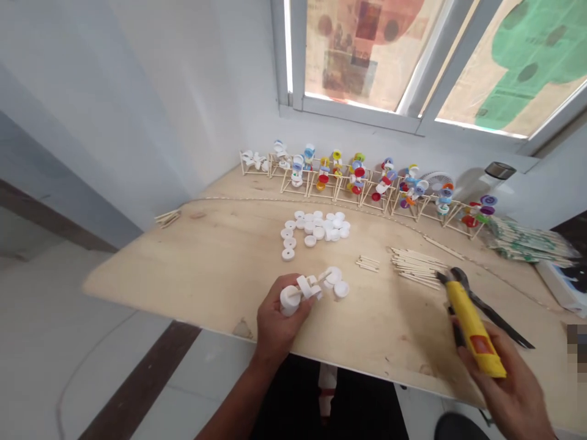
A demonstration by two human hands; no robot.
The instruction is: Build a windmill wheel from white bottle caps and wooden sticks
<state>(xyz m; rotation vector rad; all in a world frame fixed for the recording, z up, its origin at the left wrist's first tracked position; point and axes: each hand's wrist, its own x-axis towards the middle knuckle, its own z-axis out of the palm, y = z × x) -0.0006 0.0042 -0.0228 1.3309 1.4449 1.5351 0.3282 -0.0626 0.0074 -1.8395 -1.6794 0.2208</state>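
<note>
My left hand [280, 318] is closed around an assembly of white bottle caps [290, 298] joined by thin wooden sticks, just above the table's front edge. Its far caps [332, 278] reach out to the right of my fingers. In my right hand [509, 373] is a yellow glue gun [474, 333], with its dark nozzle pointing toward a pile of wooden sticks [417, 267]. Loose white bottle caps [318, 227] lie in a cluster beyond my left hand. A few short sticks [368, 263] rest between the cluster and the pile.
Stick frames with colourful cap wheels [358, 177] line the wall side of the wooden table [206, 256]. A black-handled tool [498, 318] lies beside the glue gun. Packed sticks [527, 241], a tumbler [493, 177] and a small white fan [435, 182] stand at right.
</note>
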